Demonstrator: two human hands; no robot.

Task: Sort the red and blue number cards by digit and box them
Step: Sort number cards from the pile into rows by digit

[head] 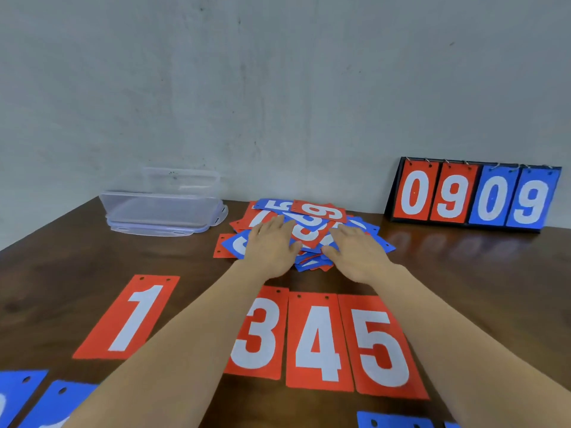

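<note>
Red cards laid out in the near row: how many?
4: the 1 card at left, then the 3 card, 4 card and 5 card side by side. The left forearm crosses the gap and may hide another.

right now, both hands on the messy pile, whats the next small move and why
Probably lift the red 9 card off the jumbled red and blue card pile. It lies exposed on top, beyond the flat left hand and right hand, while the near red row shows only 1, 3, 4, 5.

Both bare forearms stretched forward, converging toward the far middle; left hand (272, 245) and right hand (355, 253) palm-down, fingers (275, 222) loosely spread.
</note>
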